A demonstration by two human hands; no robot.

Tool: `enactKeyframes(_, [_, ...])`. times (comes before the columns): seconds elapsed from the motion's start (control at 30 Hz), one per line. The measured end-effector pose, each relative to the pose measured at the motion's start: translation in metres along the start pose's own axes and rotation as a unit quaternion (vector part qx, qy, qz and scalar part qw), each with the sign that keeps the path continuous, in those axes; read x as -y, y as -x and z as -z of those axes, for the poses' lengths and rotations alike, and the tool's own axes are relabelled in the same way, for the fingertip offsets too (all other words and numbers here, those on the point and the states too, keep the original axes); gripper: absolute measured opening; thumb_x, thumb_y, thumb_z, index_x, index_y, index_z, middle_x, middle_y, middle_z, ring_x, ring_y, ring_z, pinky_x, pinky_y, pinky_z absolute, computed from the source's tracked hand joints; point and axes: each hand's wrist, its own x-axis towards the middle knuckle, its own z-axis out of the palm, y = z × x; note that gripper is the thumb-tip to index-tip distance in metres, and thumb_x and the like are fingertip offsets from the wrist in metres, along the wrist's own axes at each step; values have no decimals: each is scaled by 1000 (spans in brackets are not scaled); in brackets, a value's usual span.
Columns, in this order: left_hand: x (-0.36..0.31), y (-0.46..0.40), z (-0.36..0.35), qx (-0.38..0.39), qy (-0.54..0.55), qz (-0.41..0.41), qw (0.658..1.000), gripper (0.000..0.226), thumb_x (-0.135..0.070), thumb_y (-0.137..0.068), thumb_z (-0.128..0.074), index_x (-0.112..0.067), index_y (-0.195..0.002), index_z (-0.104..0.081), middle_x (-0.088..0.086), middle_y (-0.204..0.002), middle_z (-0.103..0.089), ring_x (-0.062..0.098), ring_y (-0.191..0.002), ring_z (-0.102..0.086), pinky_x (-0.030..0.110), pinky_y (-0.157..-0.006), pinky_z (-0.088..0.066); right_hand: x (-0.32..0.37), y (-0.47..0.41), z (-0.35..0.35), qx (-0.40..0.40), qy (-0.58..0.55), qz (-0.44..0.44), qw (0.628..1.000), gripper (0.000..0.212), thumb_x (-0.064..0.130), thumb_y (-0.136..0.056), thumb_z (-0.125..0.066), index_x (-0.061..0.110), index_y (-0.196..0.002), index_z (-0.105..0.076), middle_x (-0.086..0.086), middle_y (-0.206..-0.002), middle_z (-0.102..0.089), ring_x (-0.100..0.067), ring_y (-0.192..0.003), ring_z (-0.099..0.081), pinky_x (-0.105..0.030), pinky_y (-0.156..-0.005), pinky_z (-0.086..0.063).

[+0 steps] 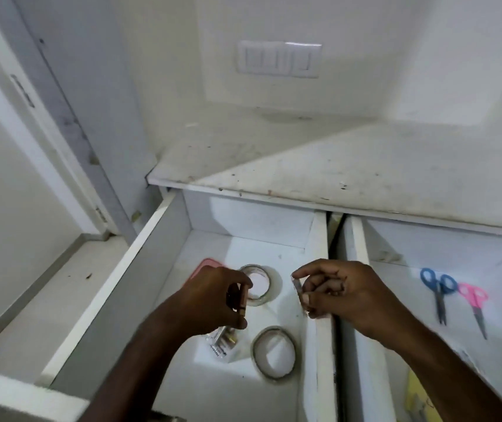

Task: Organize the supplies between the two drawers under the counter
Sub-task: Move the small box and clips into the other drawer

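Two white drawers stand pulled out under the counter. The left drawer holds two clear tape rolls, a pink flat item and a small packet. Above them, my left hand grips a thin brown item held on edge. My right hand pinches a small clear item over the wall between the drawers. In the right drawer lie blue scissors and pink scissors.
A yellow item lies at the near end of the right drawer. A switch plate sits on the wall behind the stained counter. A door frame and the floor are to the left.
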Motion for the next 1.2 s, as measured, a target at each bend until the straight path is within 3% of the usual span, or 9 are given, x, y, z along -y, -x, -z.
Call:
enactKeyframes(0.1, [23, 0, -14, 42, 0, 43, 998, 57, -19, -61, -92, -16, -113, -69, -7, -79, -71, -3, -59, -60, 19, -66, -55, -4, -8, -19, 12, 105, 24, 994, 31, -3, -83, -73, 21, -102, -76, -6, -79, -71, -21, -69, -71, -39, -68, -63])
enactKeyframes(0.17, [32, -1, -18, 44, -28, 64, 997, 56, -17, -61, -92, -9, -111, -68, 0, -82, -73, 4, -57, -61, 26, -64, -57, -6, -12, -27, 21, 148, 33, 988, 31, 0, -83, -72, 23, -104, -75, -1, -80, -72, -16, -68, -71, -36, -68, -62])
enactKeyframes(0.37, [55, 1, -11, 20, -45, 86, 995, 83, -26, -64, -91, -25, -137, -52, 0, -91, -72, 11, -79, -62, 19, -70, -46, -6, -22, -47, 51, 234, 72, 968, 29, 7, -84, -72, 25, -106, -75, 7, -80, -71, -8, -73, -70, -32, -70, -60])
enactKeyframes(0.57, [58, 2, 0, -172, -21, 117, 978, 32, -21, -91, -63, -21, -122, -64, 11, -104, -72, 24, -88, -69, 32, -84, -55, -11, -44, -81, 84, 315, 98, 940, 29, 6, -82, -70, 20, -106, -75, 9, -75, -71, -4, -70, -66, -23, -70, -55])
enactKeyframes(0.73, [53, 2, -5, -166, -43, 100, 980, 36, -14, -87, -59, -22, -122, -65, 12, -115, -69, 30, -100, -67, 33, -85, -54, -21, -64, -130, 140, 383, 115, 906, 33, 24, -89, -56, 18, -118, -70, -3, -88, -77, -15, -82, -71, -30, -76, -55])
enactKeyframes(0.83, [50, 2, -3, -162, -47, 83, 982, 36, -11, -88, -61, -17, -123, -65, 11, -114, -69, 29, -101, -66, 31, -83, -52, -25, -66, -133, 134, 397, 109, 902, 36, 24, -91, -65, 25, -127, -66, 1, -106, -75, -11, -94, -70, -27, -83, -55])
enactKeyframes(0.93, [48, -2, -4, -192, -43, 37, 980, 33, -5, -89, -54, -17, -115, -69, 6, -106, -71, 24, -95, -67, 28, -79, -51, -20, -63, -112, 87, 355, 121, 923, 28, 20, -89, -70, 21, -117, -72, 4, -101, -75, -4, -87, -68, -24, -81, -55])
enactKeyframes(1.03, [31, -8, -12, -204, -21, -77, 976, 28, -18, -94, -53, -19, -117, -68, 0, -107, -71, 16, -97, -65, 30, -85, -52, -16, -53, -79, 19, 323, 130, 937, 17, 22, -88, -72, 23, -105, -76, 9, -91, -76, -2, -79, -68, -26, -77, -56])
enactKeyframes(1.2, [-22, -14, -36, -149, -57, -215, 964, 42, -32, -98, -48, -23, -139, -50, -3, -134, -57, 16, -126, -49, 32, -100, -46, -12, -18, -23, -102, 287, 171, 937, 11, 21, -92, -67, 17, -94, -77, 10, -82, -74, -4, -75, -69, -23, -67, -56])
